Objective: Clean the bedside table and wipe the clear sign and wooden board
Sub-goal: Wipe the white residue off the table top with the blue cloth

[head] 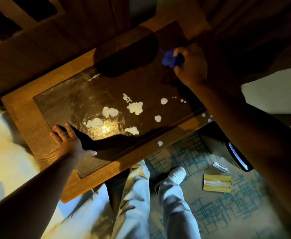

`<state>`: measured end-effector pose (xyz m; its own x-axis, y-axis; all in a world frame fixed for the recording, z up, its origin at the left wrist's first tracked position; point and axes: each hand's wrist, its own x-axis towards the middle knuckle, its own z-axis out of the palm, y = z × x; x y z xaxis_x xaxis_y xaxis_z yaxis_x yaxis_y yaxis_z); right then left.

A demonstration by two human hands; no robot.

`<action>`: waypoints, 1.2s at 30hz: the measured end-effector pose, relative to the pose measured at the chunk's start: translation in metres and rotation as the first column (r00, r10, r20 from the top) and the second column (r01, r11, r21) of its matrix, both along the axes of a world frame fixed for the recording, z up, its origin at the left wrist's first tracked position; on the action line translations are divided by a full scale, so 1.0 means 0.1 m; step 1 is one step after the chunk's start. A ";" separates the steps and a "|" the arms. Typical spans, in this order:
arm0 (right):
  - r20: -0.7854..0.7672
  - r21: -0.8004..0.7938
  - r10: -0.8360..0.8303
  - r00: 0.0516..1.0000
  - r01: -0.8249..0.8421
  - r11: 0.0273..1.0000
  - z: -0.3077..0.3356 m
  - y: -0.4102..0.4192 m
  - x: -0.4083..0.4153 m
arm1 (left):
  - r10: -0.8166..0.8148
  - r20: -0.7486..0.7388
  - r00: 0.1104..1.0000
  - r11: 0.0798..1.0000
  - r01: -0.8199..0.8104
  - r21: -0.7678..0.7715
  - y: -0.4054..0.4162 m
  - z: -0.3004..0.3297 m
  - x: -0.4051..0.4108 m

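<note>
The bedside table (37,135) has a wooden frame and a dark glossy top with several blobs of white foam (135,107) on it. My left hand (68,140) lies flat on the table's left edge, fingers spread. At the far right corner of the top, my right hand (191,66) grips a crumpled blue cloth (170,58). The wooden board (217,183), smeared white, lies on the carpet to the right. Just above it on the floor lies the clear sign (221,167).
A bed with light bedding (4,152) borders the table on the left. My legs and a white shoe (177,175) stand in front of the table on patterned carpet (227,213). A dark object (238,157) sits on the floor at right. Wooden wall panels rise behind.
</note>
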<state>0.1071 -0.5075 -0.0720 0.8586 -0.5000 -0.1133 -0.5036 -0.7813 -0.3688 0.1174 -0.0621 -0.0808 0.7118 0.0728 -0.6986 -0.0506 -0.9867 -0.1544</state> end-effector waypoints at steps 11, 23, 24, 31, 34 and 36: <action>0.065 0.020 -0.416 0.907 0.416 0.909 0.26 -0.23 -1.66 | 0.010 0.088 0.996 0.982 0.007 -0.191 0.08 0.00 -0.61; -0.037 -0.068 -0.445 0.895 0.442 0.895 -0.26 0.10 -1.86 | 0.014 0.170 0.985 0.970 0.027 -0.241 0.02 0.01 -0.79; -0.080 -0.079 -0.421 0.904 0.415 0.906 -0.29 0.11 -1.86 | 0.004 0.171 0.985 0.969 0.038 -0.243 0.04 0.00 -0.79; -0.207 -0.030 -0.348 0.914 0.350 0.936 -0.27 0.35 -1.86 | 0.005 0.177 0.984 0.973 0.036 -0.230 0.05 -0.04 -0.80; -0.187 0.015 -0.309 0.932 0.317 0.948 -0.24 0.60 -1.94 | 0.031 0.164 0.986 0.971 0.009 -0.238 0.06 -0.05 -0.79; -0.161 0.057 -0.312 0.936 0.325 0.944 -0.23 0.79 -1.97 | 0.038 0.173 0.984 0.968 0.007 -0.250 0.07 -0.07 -0.80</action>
<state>-0.0897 -0.4289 -0.0947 0.6261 -0.7283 -0.2785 -0.7749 -0.5413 -0.3264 0.0369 -0.0549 -0.0878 0.8249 -0.0748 -0.5604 -0.0289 -0.9955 0.0903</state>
